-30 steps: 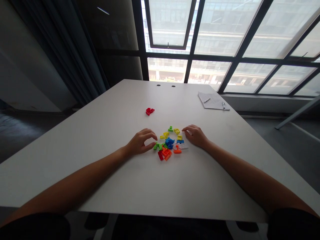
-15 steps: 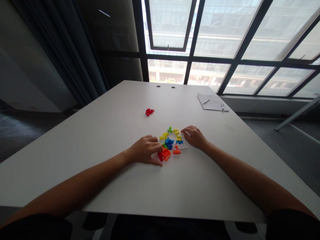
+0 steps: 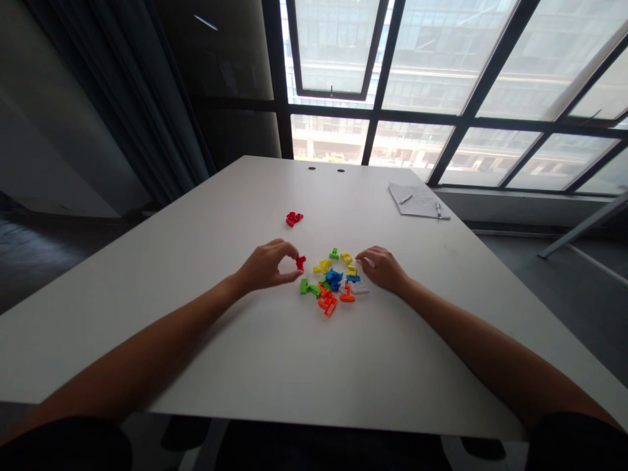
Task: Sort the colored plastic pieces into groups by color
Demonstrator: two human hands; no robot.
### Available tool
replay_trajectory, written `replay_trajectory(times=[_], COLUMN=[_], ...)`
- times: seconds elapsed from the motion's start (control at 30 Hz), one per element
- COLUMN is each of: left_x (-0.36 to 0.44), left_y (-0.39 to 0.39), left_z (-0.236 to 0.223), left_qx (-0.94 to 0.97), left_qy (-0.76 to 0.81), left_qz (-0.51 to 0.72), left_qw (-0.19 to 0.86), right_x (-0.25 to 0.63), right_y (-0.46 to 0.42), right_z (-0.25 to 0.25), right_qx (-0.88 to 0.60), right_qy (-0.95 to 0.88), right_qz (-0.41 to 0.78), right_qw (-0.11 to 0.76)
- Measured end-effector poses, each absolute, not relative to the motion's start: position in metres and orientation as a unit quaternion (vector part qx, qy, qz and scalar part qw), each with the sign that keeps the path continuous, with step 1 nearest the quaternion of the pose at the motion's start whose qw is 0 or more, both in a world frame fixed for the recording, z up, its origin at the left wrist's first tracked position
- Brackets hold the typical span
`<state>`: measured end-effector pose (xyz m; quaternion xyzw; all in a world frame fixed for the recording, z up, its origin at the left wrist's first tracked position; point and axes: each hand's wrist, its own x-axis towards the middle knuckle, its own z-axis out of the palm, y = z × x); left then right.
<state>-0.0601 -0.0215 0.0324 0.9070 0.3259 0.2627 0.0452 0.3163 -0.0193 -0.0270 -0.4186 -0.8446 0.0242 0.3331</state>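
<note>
My left hand pinches a small red plastic building block between thumb and fingertips, just left of a mixed pile. In that pile lie orange blocks, blue blocks, green blocks, yellow blocks and clear blocks. On the pile's right side my right hand rests on the table with bent fingers, thumb and forefinger apart. It is nearest to a yellow block and holds nothing that I can see. Farther back sits a group of red blocks.
The white table stretches toward large windows. Paper sheets with two pens lie at its far right. Two dark round cable holes are set near the far edge. A dark curtain hangs at left.
My left hand has moved up and left from the front of the pile, carrying a red block out of it. Green blocks it covered now show. My right hand stays in place.
</note>
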Motion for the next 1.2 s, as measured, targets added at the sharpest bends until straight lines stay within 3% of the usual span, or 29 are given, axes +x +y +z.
replay_trajectory(times=[0.1,0.23,0.53,0.73,1.2], left_x=[-0.073,-0.076,-0.055,-0.040,-0.050], left_y=[0.010,0.043,0.089,0.110,0.091], left_z=[0.020,0.006,0.003,-0.001,-0.003], left_qx=[0.853,0.825,0.875,0.846,0.854], left_qy=[0.466,0.532,0.446,0.484,0.462], left_qz=[0.234,0.185,0.167,0.199,0.215], left_qw=[-0.024,-0.040,-0.088,-0.103,-0.103], right_x=[0.317,0.317,0.316,0.316,0.316], right_y=[-0.018,-0.018,-0.020,-0.021,-0.020], right_z=[-0.028,-0.028,-0.026,-0.024,-0.026], right_qx=[-0.416,-0.413,-0.414,-0.414,-0.416], right_qy=[-0.845,-0.846,-0.845,-0.845,-0.845], right_qz=[0.029,0.029,0.035,0.043,0.033], right_qw=[0.335,0.335,0.336,0.336,0.335])
